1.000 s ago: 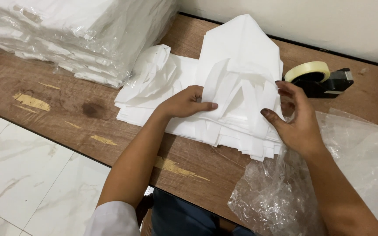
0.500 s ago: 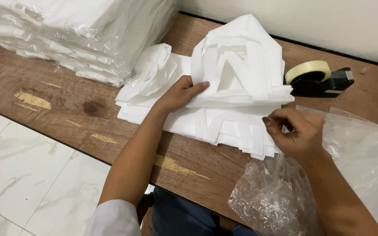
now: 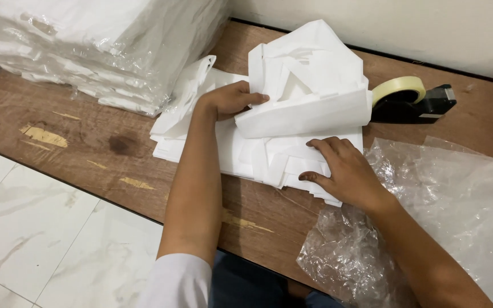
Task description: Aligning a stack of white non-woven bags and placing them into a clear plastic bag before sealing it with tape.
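Observation:
A stack of white fabric bags lies on a low wooden board. The upper part of the stack is folded back and stands raised toward the wall. My left hand grips the left edge of that raised fold. My right hand lies flat, fingers spread, on the lower layers of the stack near its front right corner.
A tall pile of white bags wrapped in clear plastic sits at the back left. A black tape dispenser with a pale roll stands by the wall. Crumpled clear plastic lies at the right. Marble floor tiles are at the left.
The top layers of the stack have been lifted and folded back. My right hand has come off the upper fold and now presses flat on the lower layers.

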